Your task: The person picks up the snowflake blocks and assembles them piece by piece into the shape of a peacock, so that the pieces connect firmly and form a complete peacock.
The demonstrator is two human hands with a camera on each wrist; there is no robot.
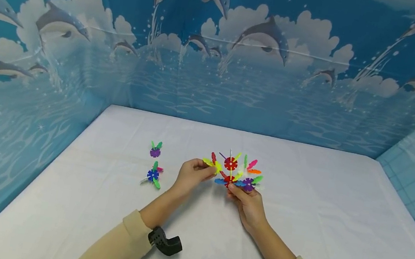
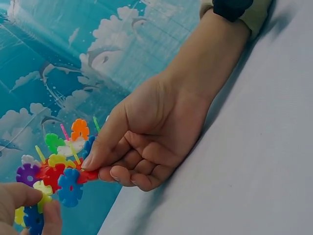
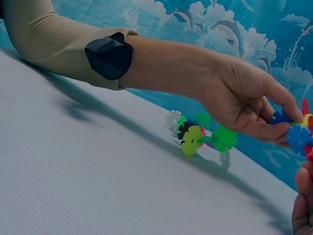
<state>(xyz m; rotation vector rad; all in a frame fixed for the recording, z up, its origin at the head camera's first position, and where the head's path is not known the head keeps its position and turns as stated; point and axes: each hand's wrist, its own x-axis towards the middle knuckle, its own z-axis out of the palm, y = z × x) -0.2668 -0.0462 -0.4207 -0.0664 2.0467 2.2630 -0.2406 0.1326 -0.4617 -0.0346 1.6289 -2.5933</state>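
Note:
Both hands hold a colourful cluster of flower-shaped plastic interlocking discs [image 1: 230, 163] above the white table. My left hand [image 1: 190, 176] pinches a yellow disc [image 2: 44, 192] at the cluster's left side, between thumb and finger. From the right, my right hand [image 1: 250, 205] grips a red disc [image 2: 89, 175] near the bottom of the cluster, thumb on top. Blue [image 2: 70, 187], purple [image 1: 248, 184], green and orange discs stick out around them. Whether the left hand's yellow disc is joined to the rest, I cannot tell.
Two smaller disc clusters lie on the table to the left: a purple and green one [image 1: 155, 152] farther back, and a blue one [image 1: 153, 175] with green discs nearer. A dolphin-printed curtain [image 1: 237, 93] stands behind the white table [image 1: 321, 200].

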